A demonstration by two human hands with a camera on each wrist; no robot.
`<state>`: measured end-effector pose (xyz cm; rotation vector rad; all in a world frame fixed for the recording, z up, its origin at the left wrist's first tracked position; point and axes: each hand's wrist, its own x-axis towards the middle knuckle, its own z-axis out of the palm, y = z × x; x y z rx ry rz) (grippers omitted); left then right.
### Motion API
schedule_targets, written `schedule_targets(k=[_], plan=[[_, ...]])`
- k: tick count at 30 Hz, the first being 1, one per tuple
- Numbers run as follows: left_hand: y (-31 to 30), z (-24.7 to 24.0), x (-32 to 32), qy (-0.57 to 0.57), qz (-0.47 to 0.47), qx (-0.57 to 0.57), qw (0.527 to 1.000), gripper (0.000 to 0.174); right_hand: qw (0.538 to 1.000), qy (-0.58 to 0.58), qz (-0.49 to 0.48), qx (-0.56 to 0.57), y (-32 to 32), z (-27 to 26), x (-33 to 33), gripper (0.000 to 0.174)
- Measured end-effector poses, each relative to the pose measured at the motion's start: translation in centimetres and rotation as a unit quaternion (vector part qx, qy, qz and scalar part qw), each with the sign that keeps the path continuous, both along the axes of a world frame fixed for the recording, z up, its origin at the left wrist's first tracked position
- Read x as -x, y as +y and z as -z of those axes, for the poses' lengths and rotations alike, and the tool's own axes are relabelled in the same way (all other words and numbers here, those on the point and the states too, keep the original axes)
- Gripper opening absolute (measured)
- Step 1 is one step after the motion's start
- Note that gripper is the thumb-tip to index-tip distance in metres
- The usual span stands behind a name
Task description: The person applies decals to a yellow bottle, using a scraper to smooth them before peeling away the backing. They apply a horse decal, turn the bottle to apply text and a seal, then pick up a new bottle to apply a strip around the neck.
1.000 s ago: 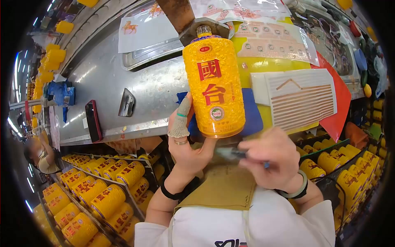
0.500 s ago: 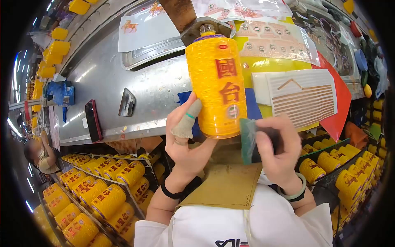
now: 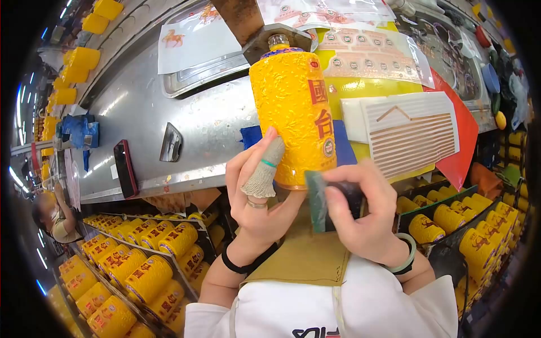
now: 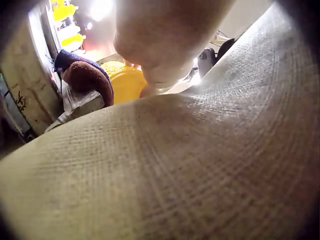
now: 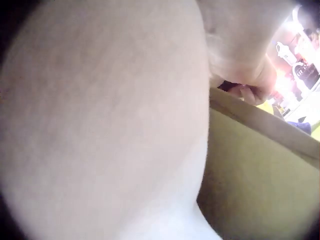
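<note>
A yellow embossed bottle (image 3: 287, 112) with red characters, now turned toward its right side, has its glass neck at a metal bracket (image 3: 276, 38). My left hand (image 3: 256, 186) holds the bottle low down, fingers along its left side and thumb by the base. A knitted finger cover (image 3: 265, 172) with a green band sits on one finger. My right hand (image 3: 366, 208) grips a dark scraper-like piece with a flat green face (image 3: 318, 203), whose upper end overlaps the bottle's lower right edge. In the left wrist view, a yellow part of the bottle (image 4: 127, 85) shows beyond the hand.
On the metal table (image 3: 214, 118) lie a phone (image 3: 125, 169), a shiny curved piece (image 3: 171, 142) and a blue packet (image 3: 81, 132). Sticker sheets (image 3: 372, 62) and a striped sheet (image 3: 414, 132) lie at right. Racks of yellow bottles (image 3: 149, 276) stand below on both sides.
The bottle has turned, its red characters shifting from the middle to the right edge. My right hand brought the green-faced piece into clear view, then moved it left to the bottle's base.
</note>
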<state>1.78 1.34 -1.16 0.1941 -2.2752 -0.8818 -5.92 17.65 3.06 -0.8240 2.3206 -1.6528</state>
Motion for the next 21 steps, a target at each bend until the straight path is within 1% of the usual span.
schedule_targets(k=[3, 6, 7, 9, 10, 11, 13, 14, 15, 17, 18, 19, 21], plan=[[0.1, 0.0, -0.2, -0.009, -0.011, 0.009, 1.0, 0.071, 1.0, 0.009, -0.019, 0.015, -0.6, -0.1, -0.2, 0.02], [-0.1, 0.3, -0.2, -0.004, -0.009, 0.026, 1.0, 0.072, 0.999, 0.027, 0.023, 0.018, 0.2, -0.2, 0.0, 0.019], [-0.3, 0.5, -0.4, -0.005, -0.01, 0.026, 1.0, 0.072, 0.999, -0.013, 0.032, 0.004, 0.6, 0.3, 0.0, 0.018], [-0.8, 1.1, -0.8, -0.017, -0.002, -0.014, 1.0, 0.071, 0.997, -0.045, 0.069, -0.01, 1.6, 2.1, 0.3, 0.016], [-1.1, 1.0, -0.9, -0.021, 0.009, -0.023, 0.999, 0.072, 0.993, 0.016, 0.057, -0.099, 2.3, 1.8, 1.4, 0.016], [-1.1, 1.2, -1.0, -0.017, 0.007, -0.023, 1.0, 0.072, 0.992, 0.028, 0.043, -0.119, 2.5, 1.7, 2.4, 0.02], [-1.1, 1.8, -1.0, -0.015, 0.012, -0.052, 0.998, 0.079, 0.989, 0.115, 0.025, -0.094, 2.4, 1.2, 4.2, 0.026], [-1.1, 1.7, -1.0, -0.014, 0.012, -0.052, 0.998, 0.079, 0.987, 0.136, 0.012, -0.084, 2.0, 0.1, 4.8, 0.033], [-1.2, 1.6, -1.0, -0.015, 0.016, -0.037, 0.999, 0.077, 0.987, 0.136, 0.012, -0.083, 1.4, -0.7, 5.2, 0.033], [-1.3, 1.5, -1.0, -0.013, 0.019, -0.02, 1.0, 0.075, 0.987, 0.127, -0.101, -0.015, 0.1, -2.2, 5.8, 0.04], [-1.2, 1.4, -1.1, -0.018, 0.017, -0.024, 0.999, 0.075, 0.972, 0.169, -0.159, -0.04, -0.7, -3.1, 6.1, 0.047], [-1.2, 1.4, -1.1, -0.022, 0.017, -0.029, 0.999, 0.075, 0.972, 0.172, -0.156, -0.039, -1.4, -2.8, 6.7, 0.047], [-1.2, 2.0, -1.1, -0.016, 0.022, -0.044, 0.999, 0.076, 0.959, 0.253, -0.13, 0.006, -2.8, -1.7, 8.4, 0.046]])
